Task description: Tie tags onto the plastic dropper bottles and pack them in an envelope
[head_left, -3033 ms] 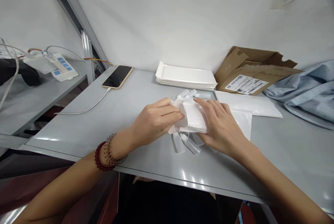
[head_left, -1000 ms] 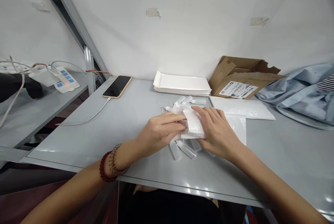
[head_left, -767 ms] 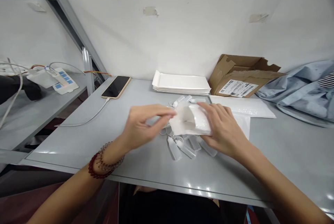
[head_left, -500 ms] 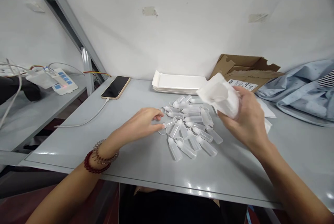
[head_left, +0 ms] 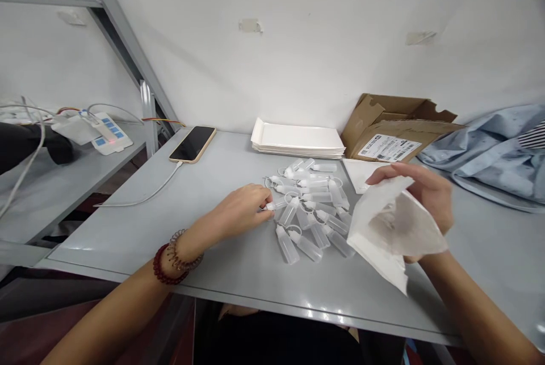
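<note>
Several small translucent squeeze bottles (head_left: 315, 231) with white caps and cap rings lie in a loose pile on the grey table. At the pile's left edge, my left hand (head_left: 246, 209) pinches the cap end of one bottle (head_left: 279, 204), which still lies among the others. My right hand (head_left: 430, 197) is closed around a white padded envelope (head_left: 385, 229) to the right of the pile. The envelope's mouth is spread and faces me; what is inside, if anything, cannot be made out.
Flat white envelopes (head_left: 298, 137) are stacked by the wall, and another white envelope (head_left: 360, 172) lies behind the held one. An open cardboard box (head_left: 389, 132) stands at the back right beside blue fabric (head_left: 494, 149). A phone (head_left: 193, 143) on a charging cable lies at left.
My right hand has brought the envelope down and nearer, turning its mouth toward me. My left fingers have closed on a bottle's cap end.
</note>
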The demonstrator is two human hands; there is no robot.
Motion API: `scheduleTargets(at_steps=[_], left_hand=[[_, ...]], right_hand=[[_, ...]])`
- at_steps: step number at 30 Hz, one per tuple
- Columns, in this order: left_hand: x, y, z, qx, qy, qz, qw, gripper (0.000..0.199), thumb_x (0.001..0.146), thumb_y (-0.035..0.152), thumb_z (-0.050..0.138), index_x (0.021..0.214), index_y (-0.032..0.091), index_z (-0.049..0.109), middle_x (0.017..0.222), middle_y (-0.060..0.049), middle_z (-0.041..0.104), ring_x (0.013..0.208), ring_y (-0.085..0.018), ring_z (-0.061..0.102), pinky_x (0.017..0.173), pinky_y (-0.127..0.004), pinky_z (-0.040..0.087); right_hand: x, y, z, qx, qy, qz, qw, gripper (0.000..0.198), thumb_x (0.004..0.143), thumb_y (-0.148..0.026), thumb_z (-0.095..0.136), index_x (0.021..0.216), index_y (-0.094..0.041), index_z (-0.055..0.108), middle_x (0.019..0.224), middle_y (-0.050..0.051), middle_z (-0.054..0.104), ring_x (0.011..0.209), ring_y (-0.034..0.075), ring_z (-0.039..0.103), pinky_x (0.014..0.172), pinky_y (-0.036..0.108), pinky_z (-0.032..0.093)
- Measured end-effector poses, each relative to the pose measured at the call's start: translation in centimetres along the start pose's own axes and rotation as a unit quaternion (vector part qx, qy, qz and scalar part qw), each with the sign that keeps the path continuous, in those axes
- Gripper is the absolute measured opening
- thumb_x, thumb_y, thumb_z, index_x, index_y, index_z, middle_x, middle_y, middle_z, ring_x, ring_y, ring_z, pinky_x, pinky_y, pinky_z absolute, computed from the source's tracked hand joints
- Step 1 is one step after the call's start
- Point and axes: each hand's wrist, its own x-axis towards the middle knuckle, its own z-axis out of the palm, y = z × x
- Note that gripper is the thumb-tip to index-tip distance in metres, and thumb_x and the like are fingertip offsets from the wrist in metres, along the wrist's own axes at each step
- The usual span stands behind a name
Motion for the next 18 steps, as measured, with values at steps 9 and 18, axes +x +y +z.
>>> scheduleTargets(at_steps=[9, 18], left_hand=[[-0.1, 0.0, -0.1, 0.002, -0.004, 0.002, 1.0, 0.018, 0.084, 0.029, 0.047, 0.083, 0.017, 0.06, 0.083, -0.005, 0.062, 0.08, -0.021, 0.056, 0.069, -0.032, 0.043], [-0.2, -0.3, -0.1, 0.006, 0.004, 0.006, 1.0, 0.021, 0.085, 0.032, 0.048, 0.083, 0.017, 0.061, 0.082, -0.006, 0.063, 0.079, -0.021, 0.057, 0.068, -0.031, 0.044]], right_hand=[[0.6, -1.6, 0.7, 0.099, 0.09, 0.086, 0.987, 0.028, 0.078, -0.04, 0.059, 0.103, -0.028, 0.051, 0.078, 0.008, 0.063, 0.063, 0.024, 0.059, 0.045, 0.035, 0.041], [0.5, -0.6, 0.0, 0.037, 0.02, 0.075, 0.996, 0.023, 0.084, -0.038, 0.043, 0.103, -0.026, 0.047, 0.087, 0.011, 0.065, 0.082, 0.03, 0.065, 0.062, 0.045, 0.049]])
